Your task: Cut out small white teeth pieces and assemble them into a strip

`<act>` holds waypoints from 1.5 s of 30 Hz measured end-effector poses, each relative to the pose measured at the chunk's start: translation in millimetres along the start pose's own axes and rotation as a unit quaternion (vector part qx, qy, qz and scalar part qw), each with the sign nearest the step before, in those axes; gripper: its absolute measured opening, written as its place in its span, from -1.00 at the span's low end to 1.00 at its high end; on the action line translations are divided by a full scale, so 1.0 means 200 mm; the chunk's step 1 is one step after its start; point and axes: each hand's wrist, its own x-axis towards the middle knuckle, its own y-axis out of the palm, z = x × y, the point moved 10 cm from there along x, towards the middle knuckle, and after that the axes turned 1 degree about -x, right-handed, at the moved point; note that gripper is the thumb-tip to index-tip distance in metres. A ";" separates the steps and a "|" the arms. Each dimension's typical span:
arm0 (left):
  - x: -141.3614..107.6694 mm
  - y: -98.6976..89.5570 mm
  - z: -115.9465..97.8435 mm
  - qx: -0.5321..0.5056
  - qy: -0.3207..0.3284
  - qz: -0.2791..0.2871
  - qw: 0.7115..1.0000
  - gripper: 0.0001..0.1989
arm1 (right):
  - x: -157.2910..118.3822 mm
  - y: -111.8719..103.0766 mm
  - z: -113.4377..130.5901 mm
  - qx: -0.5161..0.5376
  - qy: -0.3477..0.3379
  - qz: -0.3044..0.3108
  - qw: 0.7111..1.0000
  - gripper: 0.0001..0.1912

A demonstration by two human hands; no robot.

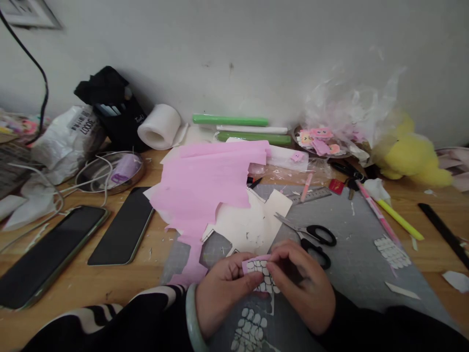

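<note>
Between both hands is a small piece of pink paper (245, 266) with a white cutout (258, 267) of black-outlined rounded cells lying on it. My left hand (227, 288) pinches its left side, thumb on the white cells. At the upper right edge, the thumb and fingertips of my right hand (306, 283) grip it too. Below the hands, a similar white cell-patterned cutout (249, 330) lies on the grey cutting mat (351, 293). Black-handled scissors (309, 233) rest just beyond my right hand, blades apart. Torn pink crepe-like paper (205, 183) covers cream sheets (252, 225) ahead.
Two phones (51, 254) (122, 227) lie on the left by a metal bowl (141, 171) and a white roll (160, 126). A ruler (317, 194), keys (351, 190), a yellow stick (401, 220) and another cell-patterned cutout (392, 252) are at right. A yellow plush toy (414, 154) sits behind.
</note>
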 end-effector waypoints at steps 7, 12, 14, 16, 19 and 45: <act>-0.01 0.00 -0.01 0.009 -0.003 -0.001 1.000 -0.78 | -0.02 0.04 -0.14 0.068 0.127 0.031 0.989 -0.89; -0.02 0.01 -0.01 0.010 0.003 0.008 1.000 -0.80 | -0.02 0.06 -0.18 0.056 0.162 0.044 0.984 -0.84; -0.02 0.01 -0.01 0.008 -0.002 0.004 1.000 -0.81 | -0.01 0.05 -0.17 0.035 0.154 0.050 0.986 -0.82; -0.02 0.00 0.00 0.010 -0.010 -0.002 1.000 -0.80 | -0.01 0.05 -0.16 0.034 0.152 0.054 0.986 -0.81; -0.02 -0.01 0.01 0.026 -0.016 -0.010 0.999 -0.80 | -0.01 0.06 -0.16 0.032 0.155 0.061 0.986 -0.81; -0.02 -0.03 -0.03 0.076 0.014 -0.017 0.997 -0.80 | -0.11 0.25 -0.28 0.327 0.373 0.243 0.833 -0.68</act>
